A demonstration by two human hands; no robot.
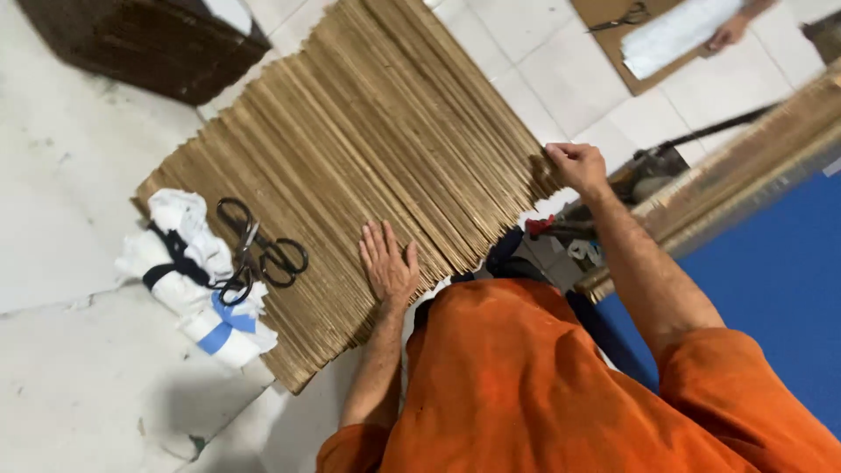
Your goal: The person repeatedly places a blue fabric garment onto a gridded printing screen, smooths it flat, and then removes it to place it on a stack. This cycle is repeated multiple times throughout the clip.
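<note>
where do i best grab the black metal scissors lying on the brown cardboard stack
Take the black metal scissors by their two round finger loops, coming straight down from above. They lie flat on the brown cardboard stack, and the loops on the right sit clear of the white cloth bundle, which crowds the left end.

The left hand (388, 264) is pressing flat on the stacked cardboard strips (368, 149); the right hand (575, 166) is pinching their three-o'clock edge, scissors (258, 252) lying at nine.

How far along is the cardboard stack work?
Done: cardboard sheets lie fanned in one long stack on the floor. In hand: left hand presses flat on it; right hand grips its edge. Left: scissors and white rolls lie untouched.
</note>
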